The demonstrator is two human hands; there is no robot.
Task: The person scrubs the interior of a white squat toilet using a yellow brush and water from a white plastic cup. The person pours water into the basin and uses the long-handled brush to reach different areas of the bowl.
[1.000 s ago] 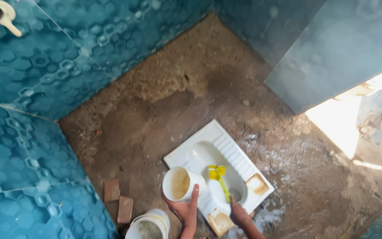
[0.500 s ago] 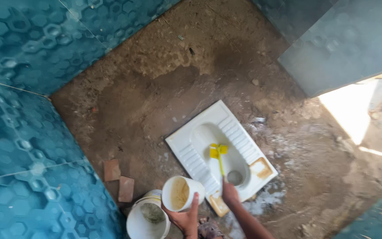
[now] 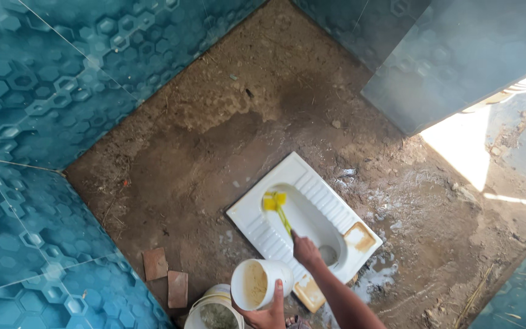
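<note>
A: Right hand (image 3: 305, 250)?
B: Wrapped around the handle of the yellow brush (image 3: 277, 207), bristle head pressed against the far inner wall of the white squat pan (image 3: 318, 189). Handle slanted so the head reached up the bowl.
A: Left hand (image 3: 269, 314)?
B: Clamped on the rim of a white mug (image 3: 257, 283), thumb on the outside, mouth tipped toward the pan. It hung above the white bucket (image 3: 214, 312).
A: Anything else?
B: Two bricks (image 3: 165, 277) lay on the dirt floor (image 3: 214, 134), by the blue tiled wall (image 3: 38, 97).

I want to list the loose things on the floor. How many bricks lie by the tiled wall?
2. One brick lies on the dirt near the blue wall; the second brick lies just right of it, beside the bucket. Others may be hidden.
</note>
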